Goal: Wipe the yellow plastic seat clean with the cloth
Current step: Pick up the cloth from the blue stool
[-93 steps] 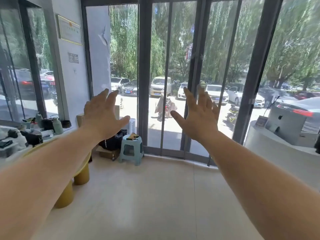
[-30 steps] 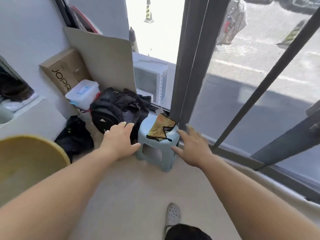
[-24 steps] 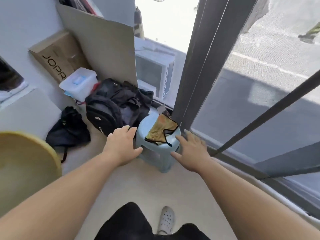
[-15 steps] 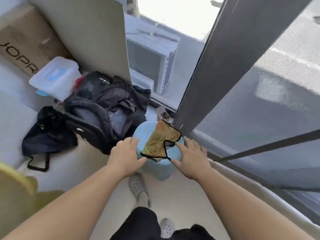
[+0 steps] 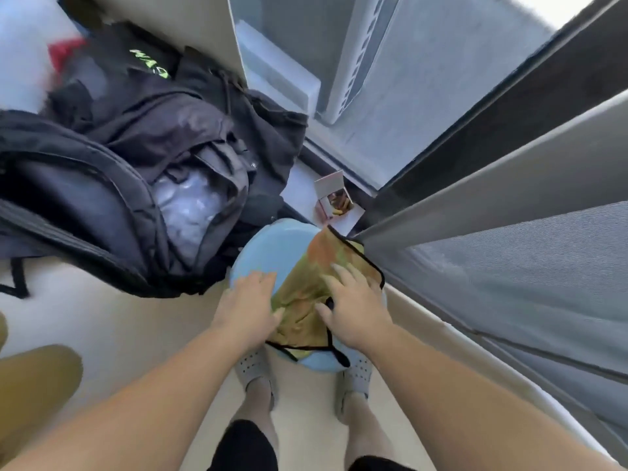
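Observation:
An olive-yellow cloth [image 5: 317, 290] with black edging lies bunched on a round light-blue stool [image 5: 272, 248] right in front of my feet. My left hand [image 5: 248, 305] rests on the stool's left side, its fingers fairly straight and its thumb touching the cloth's edge. My right hand [image 5: 355, 309] lies flat on the cloth with spread fingers. A blurred part of the yellow seat [image 5: 37, 382] shows at the lower left, apart from both hands.
A black backpack [image 5: 119, 198] and dark clothing crowd the floor left of the stool. A small open box [image 5: 334, 202] sits by the window track. The dark window frame [image 5: 509, 130] and glass run along the right. My grey clogs [image 5: 253, 372] stand under the stool's near edge.
I have come right up to the blue stool and now look straight down on it. Both hands moved from the stool's sides onto the top; the right hand now lies on the cloth.

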Demonstrator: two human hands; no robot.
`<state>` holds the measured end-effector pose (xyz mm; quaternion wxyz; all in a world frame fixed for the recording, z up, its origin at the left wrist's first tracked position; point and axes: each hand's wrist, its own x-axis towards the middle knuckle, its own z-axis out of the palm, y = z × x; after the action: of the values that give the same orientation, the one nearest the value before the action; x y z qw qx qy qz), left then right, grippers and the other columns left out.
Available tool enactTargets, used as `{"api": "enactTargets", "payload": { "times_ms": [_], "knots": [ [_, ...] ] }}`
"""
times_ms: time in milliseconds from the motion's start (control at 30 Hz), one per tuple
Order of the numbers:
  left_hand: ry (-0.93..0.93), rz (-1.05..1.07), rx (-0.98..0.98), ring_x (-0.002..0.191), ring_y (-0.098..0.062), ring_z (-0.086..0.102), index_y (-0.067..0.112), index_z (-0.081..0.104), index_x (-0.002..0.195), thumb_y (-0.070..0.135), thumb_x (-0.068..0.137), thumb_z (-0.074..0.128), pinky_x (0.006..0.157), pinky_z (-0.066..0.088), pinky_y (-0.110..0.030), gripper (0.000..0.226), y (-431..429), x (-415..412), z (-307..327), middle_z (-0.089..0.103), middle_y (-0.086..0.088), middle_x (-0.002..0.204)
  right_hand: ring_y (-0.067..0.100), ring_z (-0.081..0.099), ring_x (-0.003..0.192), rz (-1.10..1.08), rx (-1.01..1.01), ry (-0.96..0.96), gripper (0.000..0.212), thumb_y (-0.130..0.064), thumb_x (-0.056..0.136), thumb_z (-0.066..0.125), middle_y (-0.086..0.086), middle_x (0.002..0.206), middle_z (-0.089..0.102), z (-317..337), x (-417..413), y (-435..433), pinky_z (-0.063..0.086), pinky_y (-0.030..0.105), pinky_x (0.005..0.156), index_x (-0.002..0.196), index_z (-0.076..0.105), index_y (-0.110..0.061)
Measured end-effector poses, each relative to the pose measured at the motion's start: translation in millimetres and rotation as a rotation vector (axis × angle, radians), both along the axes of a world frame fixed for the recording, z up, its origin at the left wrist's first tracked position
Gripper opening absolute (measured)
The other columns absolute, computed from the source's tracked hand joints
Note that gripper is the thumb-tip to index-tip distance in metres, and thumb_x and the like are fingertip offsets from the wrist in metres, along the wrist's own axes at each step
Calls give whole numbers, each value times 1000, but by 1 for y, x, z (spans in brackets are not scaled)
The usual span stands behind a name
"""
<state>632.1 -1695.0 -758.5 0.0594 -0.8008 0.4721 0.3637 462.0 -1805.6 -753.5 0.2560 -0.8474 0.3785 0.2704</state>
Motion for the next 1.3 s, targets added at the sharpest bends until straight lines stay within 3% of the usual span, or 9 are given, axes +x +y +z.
{"api": "enactTargets", "payload": {
  "times_ms": [200, 300, 400, 500, 667, 767, 900, 1033, 1300],
  "knots": [
    [-56, 187, 23, 108, -28, 51, 18, 51, 113, 39, 86, 62, 81, 48, -42, 36, 13, -17, -49, 51, -3, 111, 34, 6, 154, 269, -113, -99, 62, -19, 98, 39, 1, 169, 12, -57, 11, -23, 7, 54, 122, 158, 25, -29],
    [-42, 236, 17, 100, -28, 53, 16, 57, 97, 34, 89, 60, 74, 45, -38, 20, 14, -23, -57, 54, -4, 101, 42, 30, 142, 349, -282, -172, 64, -12, 91, 39, 11, 148, 45, -69, 13, -28, 17, 61, 118, 153, 37, -25],
    [15, 255, -14, 96, -30, 53, 14, 56, 90, 27, 87, 59, 74, 44, -38, 14, 15, -20, -59, 56, -6, 97, 39, 51, 108, 426, -428, -214, 43, -11, 81, 58, 13, 104, 56, -67, 15, -28, 34, 60, 110, 122, 67, -17],
    [156, 319, -72, 86, -26, 53, 15, 54, 86, 23, 88, 60, 68, 41, -35, 9, 12, -14, -41, 57, -2, 89, 38, 50, 107, 468, -403, -123, 20, -12, 74, 70, 13, 105, 54, -47, 16, -35, 33, 59, 110, 94, 70, -16],
    [257, 347, -163, 79, -21, 53, 25, 52, 83, 19, 88, 61, 64, 42, -34, 11, 14, 0, 45, 57, 5, 80, 37, 44, 135, 493, -185, -179, 24, -24, 75, 73, 6, 107, 62, 25, 6, -47, 19, 59, 120, 92, 59, -14],
    [207, 395, -250, 82, -24, 55, 25, 53, 84, 17, 87, 61, 69, 45, -35, 11, 23, 1, 116, 59, 5, 82, 35, 59, 94, 403, -114, -186, 33, -35, 78, 68, 0, 70, 45, 98, 3, -47, 36, 47, 107, 88, 44, -15],
    [29, 485, -346, 93, -24, 57, 20, 64, 100, 16, 89, 56, 80, 48, -38, 15, 50, -9, 207, 66, 0, 97, 32, 53, 77, 265, -83, -297, 26, -36, 82, 68, 1, 75, 52, 180, 5, -34, 40, 37, 64, 96, 55, -19],
    [-100, 584, -404, 96, -30, 59, 21, 68, 95, 23, 84, 47, 82, 49, -44, 25, 98, -16, 279, 67, -4, 102, 28, 54, 72, 337, 27, -354, 33, -36, 80, 70, 0, 70, 49, 244, 25, 0, 41, 36, 61, 66, 48, -16],
    [-116, 873, -522, 89, -20, 59, 20, 67, 94, 15, 94, 52, 75, 48, -37, 16, 261, 3, 346, 66, 2, 96, 16, 58, 67, 164, 750, -352, 39, -38, 69, 78, 0, 72, 60, 334, 93, 120, 43, 30, 63, 83, 61, -6]
  ]
}}
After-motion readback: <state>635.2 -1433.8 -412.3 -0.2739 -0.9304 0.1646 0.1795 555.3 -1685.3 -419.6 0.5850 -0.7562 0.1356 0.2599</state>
